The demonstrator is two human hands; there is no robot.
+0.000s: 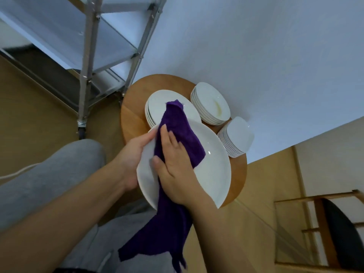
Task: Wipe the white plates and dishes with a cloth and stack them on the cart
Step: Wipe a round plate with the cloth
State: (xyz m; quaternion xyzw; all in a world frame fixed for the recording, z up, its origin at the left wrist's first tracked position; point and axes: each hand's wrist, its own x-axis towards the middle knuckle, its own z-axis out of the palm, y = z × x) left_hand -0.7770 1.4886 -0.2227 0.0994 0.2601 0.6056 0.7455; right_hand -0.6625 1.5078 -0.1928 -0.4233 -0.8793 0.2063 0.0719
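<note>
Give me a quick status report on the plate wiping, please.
Left hand grips plate rim. Right hand presses purple cloth flat on it. Three white stacks wait on round table. Nothing in the way.

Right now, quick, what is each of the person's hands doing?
Left hand: grips the rim of the large round white plate, thumb on top.
Right hand: fingers straight, presses the purple cloth onto that plate.

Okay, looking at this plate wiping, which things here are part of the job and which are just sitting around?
Part of the job:
large white plate, gripped by left hand
purple cloth, pressed by right hand
stack of large plates
stack of small plates
stack of square dishes
metal cart

Just there:
round wooden table
wooden chair
</note>
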